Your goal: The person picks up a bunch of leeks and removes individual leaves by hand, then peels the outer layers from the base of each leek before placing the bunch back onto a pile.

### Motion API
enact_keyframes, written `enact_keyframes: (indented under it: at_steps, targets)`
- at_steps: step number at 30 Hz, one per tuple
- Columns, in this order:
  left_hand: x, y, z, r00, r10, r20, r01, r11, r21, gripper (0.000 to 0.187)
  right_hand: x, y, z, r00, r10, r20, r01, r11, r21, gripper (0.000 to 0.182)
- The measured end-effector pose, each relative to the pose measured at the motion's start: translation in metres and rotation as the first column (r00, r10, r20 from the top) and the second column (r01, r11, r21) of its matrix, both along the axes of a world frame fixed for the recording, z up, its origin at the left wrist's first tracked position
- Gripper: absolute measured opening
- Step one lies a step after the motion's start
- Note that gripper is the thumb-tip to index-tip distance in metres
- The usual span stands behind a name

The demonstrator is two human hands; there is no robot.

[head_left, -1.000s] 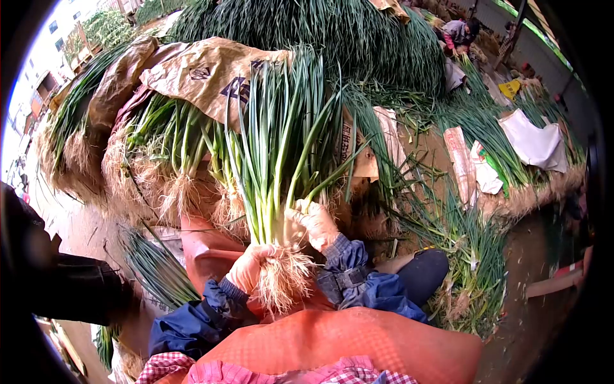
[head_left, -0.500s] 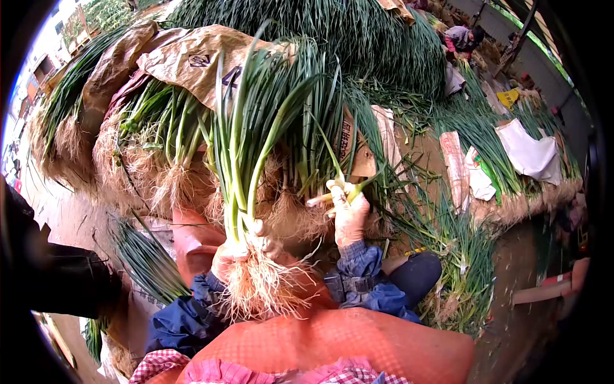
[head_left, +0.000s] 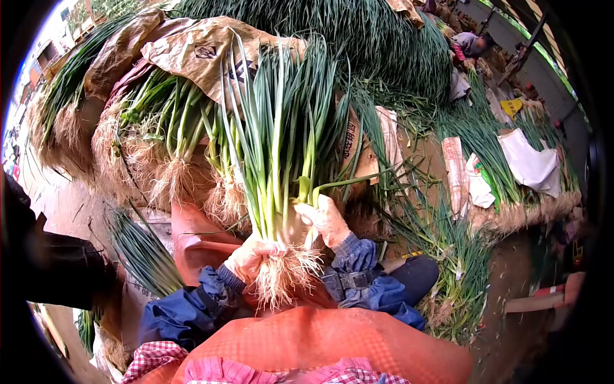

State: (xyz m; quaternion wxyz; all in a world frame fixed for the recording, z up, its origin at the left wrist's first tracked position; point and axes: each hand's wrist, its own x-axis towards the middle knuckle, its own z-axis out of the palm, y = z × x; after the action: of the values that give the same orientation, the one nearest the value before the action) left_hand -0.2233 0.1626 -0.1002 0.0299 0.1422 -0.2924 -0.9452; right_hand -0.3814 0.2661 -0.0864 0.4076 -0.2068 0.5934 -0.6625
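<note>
While your gloved left hand (head_left: 251, 255) gripped the upright bunch of long green onions with white stalks and pale roots (head_left: 279, 185) just above the roots, your right hand's fingers (head_left: 318, 216) closed against its stalks; untrimmed heaps of rooted onions (head_left: 153, 160) remained behind.

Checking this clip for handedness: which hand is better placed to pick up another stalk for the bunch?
Probably the right hand: it only rests against the bunch with a loose stalk, while the left hand clamps the bunch just above the roots.
</note>
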Motion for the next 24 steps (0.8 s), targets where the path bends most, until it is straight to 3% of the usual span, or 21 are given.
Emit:
enact_keyframes:
  at_steps: [1,2,3,7,8,11,12,13,15,16,17,19,20,21,23,24]
  targets:
    - [-0.003,0.004,0.004,0.998,0.013,0.066,-0.01,0.999,-0.046,0.043,-0.007,-0.01,-0.033,0.9,-0.05,-0.434,0.118,0.984,0.131,0.021]
    - [-0.006,0.006,0.006,0.994,0.016,0.111,-0.006,0.996,-0.092,0.039,-0.002,-0.015,-0.014,0.702,0.054,-0.71,0.231,0.926,0.299,0.019]
    - [-0.008,0.007,0.007,0.988,0.021,0.153,0.001,0.991,-0.137,0.036,0.002,-0.018,0.009,0.433,0.219,-0.874,0.386,0.831,0.4,0.018]
    - [-0.015,0.009,0.003,0.957,0.088,0.275,-0.017,0.968,-0.251,0.036,0.001,-0.014,0.023,0.079,0.342,-0.936,0.155,0.924,0.35,0.018]
    - [-0.016,0.009,0.003,0.964,0.09,0.25,-0.035,0.976,-0.215,0.037,0.001,-0.01,0.026,0.047,0.366,-0.93,0.099,0.924,0.368,0.018]
    - [-0.019,0.007,0.011,0.979,0.123,0.165,-0.105,0.988,-0.11,0.039,0.016,0.002,0.019,0.388,-0.007,-0.921,0.002,1.0,-0.007,0.016]
    - [-0.019,0.006,0.018,0.981,0.125,0.15,-0.107,0.987,-0.122,0.041,0.025,0.009,0.022,0.637,-0.061,-0.768,-0.004,0.997,-0.083,0.011]
    - [-0.019,0.006,0.017,0.977,0.165,0.133,-0.146,0.979,-0.141,0.037,0.032,0.013,0.03,0.722,-0.152,-0.675,0.06,0.986,-0.158,0.008]
    - [-0.021,0.002,0.022,0.98,0.102,0.17,-0.07,0.98,-0.185,0.032,0.047,0.029,0.04,0.973,-0.161,-0.163,0.128,0.972,-0.197,0.009]
    - [-0.023,0.0,0.011,0.983,0.099,0.155,-0.073,0.984,-0.165,0.029,0.051,0.037,0.054,0.986,-0.165,0.003,0.164,0.974,-0.157,0.012]
    - [-0.024,0.0,0.012,0.982,0.082,0.17,-0.043,0.974,-0.224,0.03,0.052,0.041,0.054,0.98,-0.199,0.029,0.201,0.971,-0.134,0.015]
    - [-0.026,0.0,0.019,0.977,0.065,0.204,0.008,0.941,-0.338,0.031,0.057,0.031,0.043,0.977,-0.191,-0.095,0.165,0.96,-0.227,0.017]
    - [-0.027,-0.001,0.031,0.928,0.05,0.369,0.143,0.868,-0.476,0.03,0.056,0.032,0.056,0.998,-0.044,-0.046,0.039,0.993,-0.109,0.018]
    - [-0.033,0.005,0.008,0.975,0.15,0.166,-0.068,0.905,-0.419,0.033,0.054,0.029,0.047,0.995,-0.011,0.095,0.023,0.992,-0.127,0.016]
    - [-0.036,0.004,-0.003,0.979,0.178,0.1,-0.149,0.957,-0.249,0.038,0.057,0.033,0.036,0.999,0.032,0.038,-0.029,0.997,-0.074,0.016]
    - [-0.029,-0.003,-0.002,0.965,0.125,0.231,-0.056,0.957,-0.284,0.042,0.059,0.035,0.034,0.993,-0.028,0.117,0.043,0.991,-0.129,0.015]
